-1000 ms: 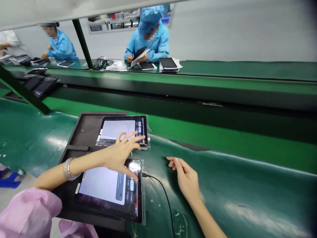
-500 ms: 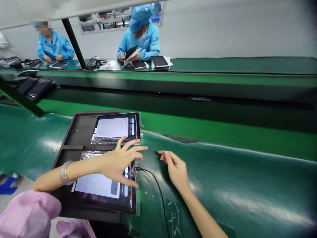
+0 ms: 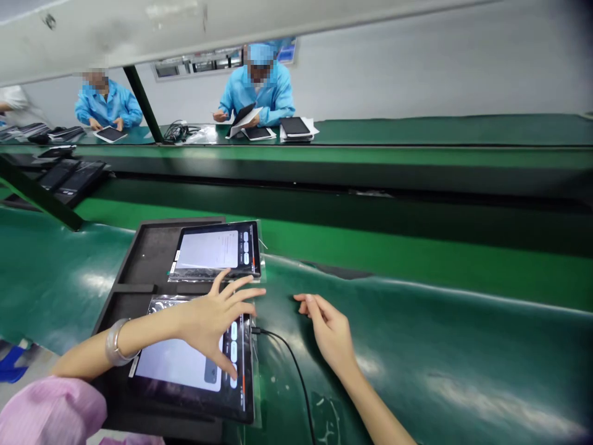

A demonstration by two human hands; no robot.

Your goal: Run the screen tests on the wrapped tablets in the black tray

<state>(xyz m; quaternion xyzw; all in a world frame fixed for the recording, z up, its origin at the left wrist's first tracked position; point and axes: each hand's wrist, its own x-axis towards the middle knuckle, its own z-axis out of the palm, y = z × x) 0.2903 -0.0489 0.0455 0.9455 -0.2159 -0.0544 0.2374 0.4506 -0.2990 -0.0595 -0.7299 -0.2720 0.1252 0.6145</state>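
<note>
Near tablet (image 3: 185,364) partly under left hand (image 3: 208,321)

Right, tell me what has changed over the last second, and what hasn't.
The left hand drew back from the far tablet to spread over the near tablet, thumb at its buttons. Nothing was taken hold of or let go. The right hand stayed open on the green mat; the black cable stayed plugged in.

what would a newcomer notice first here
Two lit tablets in a black tray at lower left: the near tablet under the left hand, the far tablet behind it. The right hand rests on the green mat beside a black cable plugged into the near tablet.
</note>
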